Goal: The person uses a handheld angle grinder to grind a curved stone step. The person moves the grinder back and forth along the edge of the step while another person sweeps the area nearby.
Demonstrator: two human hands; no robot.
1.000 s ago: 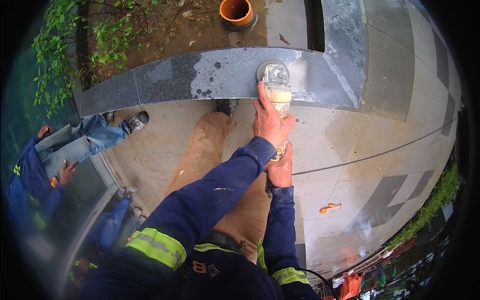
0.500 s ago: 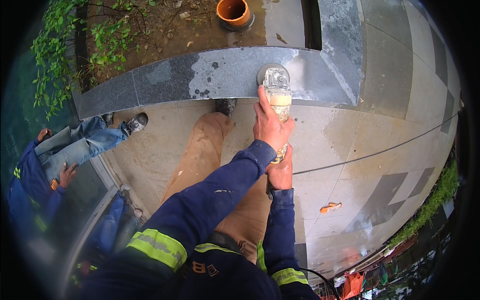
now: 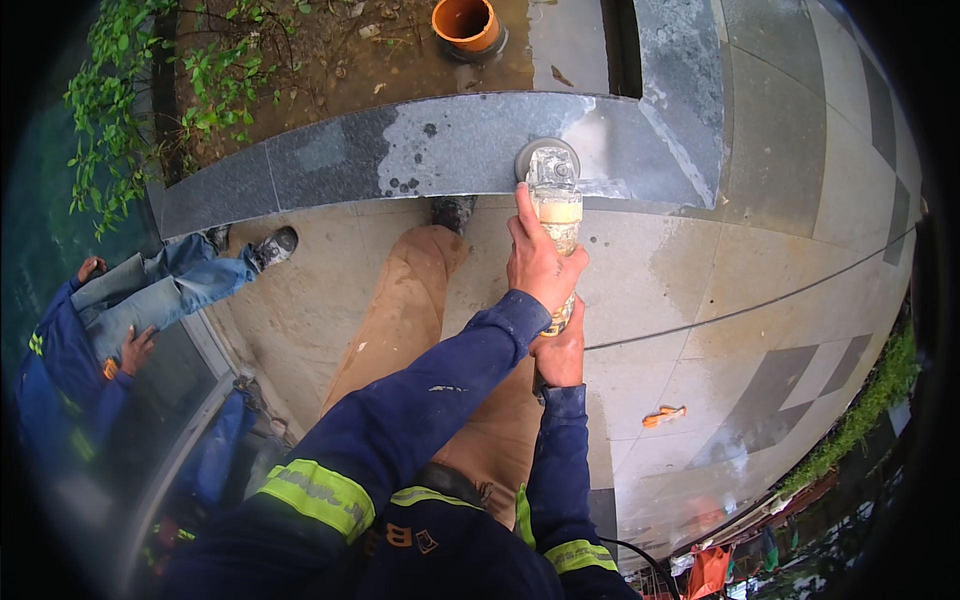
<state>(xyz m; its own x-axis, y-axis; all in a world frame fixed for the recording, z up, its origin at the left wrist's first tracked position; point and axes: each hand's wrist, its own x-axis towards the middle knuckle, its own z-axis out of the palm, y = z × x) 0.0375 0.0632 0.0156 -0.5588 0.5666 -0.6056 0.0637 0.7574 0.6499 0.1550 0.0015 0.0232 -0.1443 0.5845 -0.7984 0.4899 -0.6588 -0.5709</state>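
Both my hands are wrapped round a dusty angle grinder point(image 3: 558, 212), its body pointing away from me. My left hand point(image 3: 540, 262) grips the front of the body, with the index finger stretched along it toward the head. Further back, my right hand point(image 3: 563, 350) is closed round the rear end. The grinder's round grey disc point(image 3: 535, 155) lies over the grey stone slab point(image 3: 330, 155) that caps a low curved wall. Wet and pale patches mark the slab around the disc. Whether the disc is spinning cannot be made out.
Beyond the slab, a planter bed point(image 3: 330, 70) holds muddy water and an orange pipe point(image 3: 467, 25). A leafy shrub point(image 3: 110, 110) grows at left. Another person point(image 3: 150, 300) sits at left beside a glass panel. A black cable point(image 3: 740, 305) and an orange glove point(image 3: 664, 416) lie on the tiles.
The grinder's head has shifted slightly toward me, and more of the disc shows beyond it. My hands keep their hold.
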